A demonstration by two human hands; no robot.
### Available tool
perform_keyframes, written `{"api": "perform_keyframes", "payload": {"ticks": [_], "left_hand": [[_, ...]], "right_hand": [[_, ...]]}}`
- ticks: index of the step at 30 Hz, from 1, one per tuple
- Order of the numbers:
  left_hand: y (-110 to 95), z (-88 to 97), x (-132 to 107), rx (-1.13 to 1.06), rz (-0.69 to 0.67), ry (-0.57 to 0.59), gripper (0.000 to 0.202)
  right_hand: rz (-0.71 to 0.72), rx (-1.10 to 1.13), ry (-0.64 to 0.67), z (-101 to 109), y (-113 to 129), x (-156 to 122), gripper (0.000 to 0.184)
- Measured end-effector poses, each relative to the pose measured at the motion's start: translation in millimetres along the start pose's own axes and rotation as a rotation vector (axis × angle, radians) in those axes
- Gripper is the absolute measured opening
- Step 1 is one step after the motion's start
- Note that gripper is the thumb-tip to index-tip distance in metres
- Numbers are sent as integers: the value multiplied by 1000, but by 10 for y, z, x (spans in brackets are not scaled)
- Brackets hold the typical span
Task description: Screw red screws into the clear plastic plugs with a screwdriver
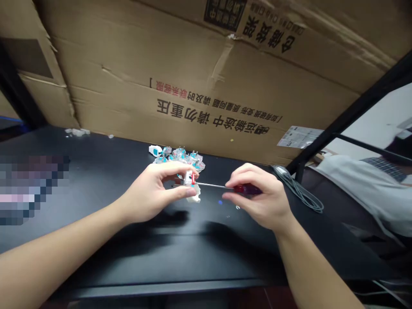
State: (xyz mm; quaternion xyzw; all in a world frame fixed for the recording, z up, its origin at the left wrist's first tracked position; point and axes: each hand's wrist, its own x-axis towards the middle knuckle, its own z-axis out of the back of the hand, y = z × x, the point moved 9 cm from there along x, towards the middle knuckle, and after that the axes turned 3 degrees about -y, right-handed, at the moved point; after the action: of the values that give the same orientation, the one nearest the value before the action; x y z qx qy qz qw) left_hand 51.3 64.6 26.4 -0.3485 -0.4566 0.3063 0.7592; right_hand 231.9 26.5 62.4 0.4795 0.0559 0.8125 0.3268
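My left hand (154,191) pinches a small white and red plastic part (189,179) between thumb and fingers, just above the black table (128,240). My right hand (260,197) grips the dark red handle of a thin screwdriver (225,187). Its metal shaft points left and its tip meets the small part. A pale plastic piece (195,198) lies on the table right below the part. Behind my left hand sits a pile of several clear and teal plastic pieces (180,156).
A large flattened cardboard box (206,86) stands along the back of the table. Small clear bits (77,132) lie at the far left. A coiled grey cable (302,193) rests at the right edge. Beyond a black frame bar, a person's sleeve (363,189) shows.
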Motion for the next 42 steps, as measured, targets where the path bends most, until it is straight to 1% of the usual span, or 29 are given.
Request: {"api": "perform_keyframes", "payload": {"ticks": [2,4,5,7,8,9,10,11,14,15,16,17,20,21,22,24,26,27,28,29,30,31,33,34,38,42], "left_hand": [[11,-15,-6,-6,8,10,24],[5,-20,-10,29,-6,14,23],[-11,-18,-11,61,-29,15,22],[-44,-11,-7,125,-78,12,19],[-45,-7,-2,139,-84,10,19],[-30,-3,6,130,-72,8,20],[2,-4,14,100,-39,12,22],[46,-14,20,55,8,22,24],[151,-95,14,-74,136,85,27],[155,-115,9,-91,149,99,27],[145,-126,5,-90,147,106,26],[124,-124,5,-74,131,103,26],[51,-78,22,22,67,82,25],[46,-54,35,50,62,75,26],[60,-32,52,62,71,77,26],[140,-13,85,54,123,118,29],[252,-35,101,82,169,214,32],[293,-43,106,157,151,257,32],[343,-66,101,282,124,318,30],[403,-93,87,433,92,379,29],[457,-104,77,565,56,410,30],[503,-88,80,618,41,394,33],[576,-68,81,687,16,363,48],[598,-55,85,718,2,343,51],[610,-1,119,800,-58,295,50],[583,23,208,829,-106,311,37]], "right_hand": [[77,-40,-58,43,77,-8,9],[92,-58,-84,51,107,-18,10],[62,-55,-79,36,89,-19,9],[-56,-26,-27,-34,-6,-24,8],[-107,-16,-2,-69,-52,-32,8],[-124,-21,8,-89,-71,-38,7],[-97,-47,-2,-87,-56,-39,7],[-27,-95,-31,-66,-2,-41,8],[241,-253,-124,-11,237,-89,17],[274,-265,-129,-13,275,-101,19],[257,-250,-124,-16,276,-99,19],[193,-206,-105,-29,236,-83,17],[-140,9,-2,-140,-30,-46,9],[-223,67,34,-191,-108,-47,10],[-276,104,65,-233,-173,-48,11],[-290,103,99,-271,-267,-35,14],[-312,47,77,-243,-417,-30,19],[-332,16,69,-230,-505,-33,21],[-359,-15,47,-207,-599,-37,23],[-391,-42,60,-220,-692,-44,24],[-419,-71,87,-248,-776,-50,25],[-427,-85,103,-273,-835,-43,25],[-428,-107,124,-327,-920,-5,23],[-431,-124,129,-348,-959,23,22],[-478,-182,153,-399,-1172,153,20],[-574,-201,199,-452,-1534,178,24]]}}
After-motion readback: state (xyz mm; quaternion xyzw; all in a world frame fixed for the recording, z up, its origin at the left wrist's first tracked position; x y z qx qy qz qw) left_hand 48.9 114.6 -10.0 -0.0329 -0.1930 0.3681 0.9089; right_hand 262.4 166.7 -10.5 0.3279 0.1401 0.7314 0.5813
